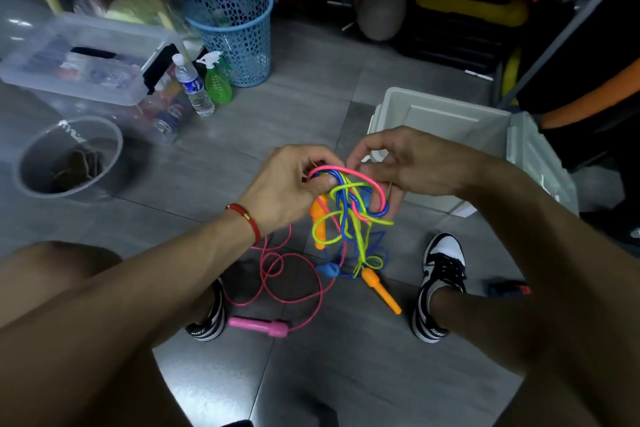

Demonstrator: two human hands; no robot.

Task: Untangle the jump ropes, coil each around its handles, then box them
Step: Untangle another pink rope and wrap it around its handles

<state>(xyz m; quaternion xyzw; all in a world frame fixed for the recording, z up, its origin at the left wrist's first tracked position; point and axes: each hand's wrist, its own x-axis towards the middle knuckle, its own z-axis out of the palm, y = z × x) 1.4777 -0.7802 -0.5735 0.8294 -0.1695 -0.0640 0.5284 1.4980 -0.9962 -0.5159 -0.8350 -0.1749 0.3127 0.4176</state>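
Head view. Tangle of pink, blue and yellow-green jump ropes (349, 204): held above the floor, centre, so loops hang free. Left hand (291, 189) pinches pink strands; right hand (398, 166) grips the knot's right side. Pink handle (258, 326) lies near, on the floor. White box (450, 121) waits far right, open.

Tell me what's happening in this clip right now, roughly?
A person crouched over a tiled floor is working on a knot of jump ropes held up between both hands. The left hand and right hand both pinch strands of the pink, blue and yellow-green tangle. One pink handle lies on the floor with its cord looped loose; an orange handle dangles low. The white box stands open beside them, with no rope visible in it.
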